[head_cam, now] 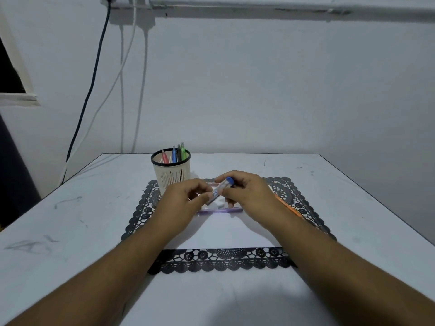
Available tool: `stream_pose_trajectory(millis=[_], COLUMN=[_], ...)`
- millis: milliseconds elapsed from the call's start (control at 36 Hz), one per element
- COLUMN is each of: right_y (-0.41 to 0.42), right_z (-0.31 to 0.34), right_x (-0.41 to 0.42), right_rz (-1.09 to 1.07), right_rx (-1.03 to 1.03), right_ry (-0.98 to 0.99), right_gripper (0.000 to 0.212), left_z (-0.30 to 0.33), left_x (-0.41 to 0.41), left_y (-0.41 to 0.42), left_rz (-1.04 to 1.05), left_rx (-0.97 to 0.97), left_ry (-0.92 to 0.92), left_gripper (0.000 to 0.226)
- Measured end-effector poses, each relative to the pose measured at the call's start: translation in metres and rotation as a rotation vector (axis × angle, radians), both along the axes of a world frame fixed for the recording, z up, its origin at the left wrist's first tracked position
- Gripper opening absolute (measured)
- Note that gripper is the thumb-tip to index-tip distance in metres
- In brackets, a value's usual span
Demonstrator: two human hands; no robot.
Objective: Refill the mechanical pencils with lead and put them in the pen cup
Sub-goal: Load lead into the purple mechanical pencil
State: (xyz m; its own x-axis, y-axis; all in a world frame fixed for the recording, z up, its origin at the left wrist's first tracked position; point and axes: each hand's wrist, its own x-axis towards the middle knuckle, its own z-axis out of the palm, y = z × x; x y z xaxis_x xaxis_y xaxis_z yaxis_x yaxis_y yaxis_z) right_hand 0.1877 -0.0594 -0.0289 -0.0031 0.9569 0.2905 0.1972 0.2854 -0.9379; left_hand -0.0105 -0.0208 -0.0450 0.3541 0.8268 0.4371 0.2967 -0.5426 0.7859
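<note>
Count first: 4 pencils (pixel 174 154) stand in the cup (pixel 171 170), 1 pink, 1 blue, 1 dark, 1 green, tips up above the black rim. 2 more lie on the mat (pixel 221 260): a purple pencil (pixel 221 210) flat across it just under the hands, and an orange pencil (pixel 288 207) slanting along the right forearm, partly hidden. 1 lead tube (pixel 220 189) is up between both hands, above the mat's middle. It's clear plastic with a blue cap at the upper right end, tilted, with a small blue-printed label; the writing is too blurred to read. The right hand (pixel 244 189) has its fingers curled round the capped end. The left hand (pixel 186 196) pinches the lower end with thumb and fingertips. A small white piece (pixel 220 204) sits below the tube, what it is I can't tell. The cup stands at the mat's far left corner on the table (pixel 70 220).
</note>
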Motion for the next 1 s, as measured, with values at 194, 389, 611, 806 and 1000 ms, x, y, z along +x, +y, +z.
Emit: stream_pose_trajectory(millis=[194,389,611,806,1000], right_y=[-0.002,-0.005,-0.006,-0.003,0.001], right_z=[0.001,0.007,0.01,0.007,0.001], right_x=[-0.004,-0.008,-0.007,-0.01,-0.007], right_rz=[0.008,0.077,0.149,0.105,-0.013], right_rx=[-0.001,-0.083,-0.186,-0.227,-0.159], right_ry=[0.09,0.36,0.626,0.697,0.554], right_gripper=[0.015,0.03,0.023,0.025,0.009], left_z=[-0.002,-0.002,-0.001,-0.001,0.002], left_x=[-0.001,-0.001,-0.003,-0.002,-0.005], left_y=[-0.002,0.001,0.002,0.001,0.004], left_rz=[-0.159,-0.171,-0.241,-0.207,-0.081], left_rx=[-0.081,-0.127,-0.14,-0.13,-0.128], left_ry=[0.028,-0.069,-0.088,-0.078,-0.09], left_gripper=[0.011,0.019,0.021,0.021,0.026])
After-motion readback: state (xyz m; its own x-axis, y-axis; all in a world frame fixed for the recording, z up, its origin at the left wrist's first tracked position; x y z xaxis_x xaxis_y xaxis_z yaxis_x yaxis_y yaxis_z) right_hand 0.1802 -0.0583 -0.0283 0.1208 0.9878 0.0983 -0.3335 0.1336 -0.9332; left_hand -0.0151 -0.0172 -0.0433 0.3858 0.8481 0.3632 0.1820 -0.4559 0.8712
